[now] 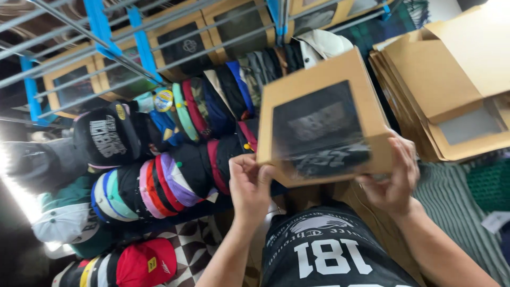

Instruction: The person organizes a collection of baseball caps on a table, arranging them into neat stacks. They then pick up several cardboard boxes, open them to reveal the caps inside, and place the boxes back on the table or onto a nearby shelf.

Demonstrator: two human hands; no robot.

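Gripping a closed brown window box (322,119) at chest height, left hand (248,183) and right hand (394,175) clamp its lower corners, a dark cap apparently already packed, stacked caps (159,180) and flat boxes (419,85) waiting nearby.

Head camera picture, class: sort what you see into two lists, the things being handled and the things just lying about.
Being handled:
- brown window box, a dark cap showing through its film
- left hand, grip on the box's lower left edge
- right hand, grip on its lower right corner

Lying about:
- rows of stacked caps
- flat box blanks
- boxed caps on the rack
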